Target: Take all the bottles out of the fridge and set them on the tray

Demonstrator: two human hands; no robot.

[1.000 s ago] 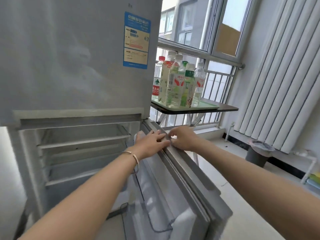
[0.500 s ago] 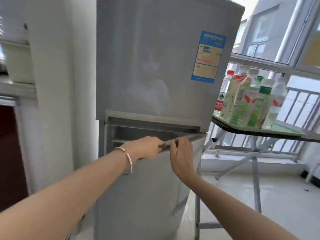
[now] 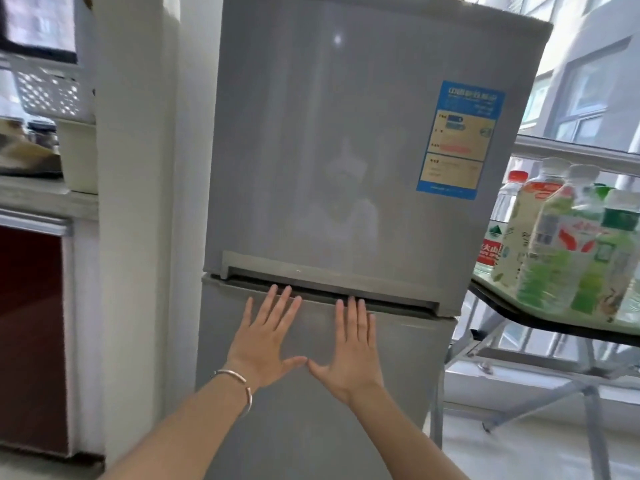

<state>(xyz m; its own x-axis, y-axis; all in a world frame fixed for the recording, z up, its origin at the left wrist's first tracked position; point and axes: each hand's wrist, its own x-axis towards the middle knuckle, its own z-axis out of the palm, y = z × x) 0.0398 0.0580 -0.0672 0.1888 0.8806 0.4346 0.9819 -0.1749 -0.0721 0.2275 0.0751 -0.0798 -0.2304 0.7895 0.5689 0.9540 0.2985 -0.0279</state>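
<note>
A grey two-door fridge (image 3: 346, 168) fills the middle of the head view, with both doors closed. My left hand (image 3: 266, 337) and my right hand (image 3: 349, 351) lie flat on the lower door (image 3: 311, 427), fingers spread, just under the handle groove. Neither hand holds anything. To the right, several bottles (image 3: 554, 251) stand together on a pale green tray (image 3: 498, 289) on a dark folding table. One clear bottle has a red cap (image 3: 516, 176); others carry green and white labels. The fridge's inside is hidden.
A blue and yellow label (image 3: 457, 140) sticks on the upper door. A white pillar (image 3: 138, 220) stands left of the fridge, then a counter with a white basket (image 3: 48, 91) over a dark red cabinet (image 3: 31, 341). Windows and the table's metal legs (image 3: 588, 386) are at right.
The lower door has swung from wide open to fully closed. My hands went from gripping its top edge to pressing flat on its front.
</note>
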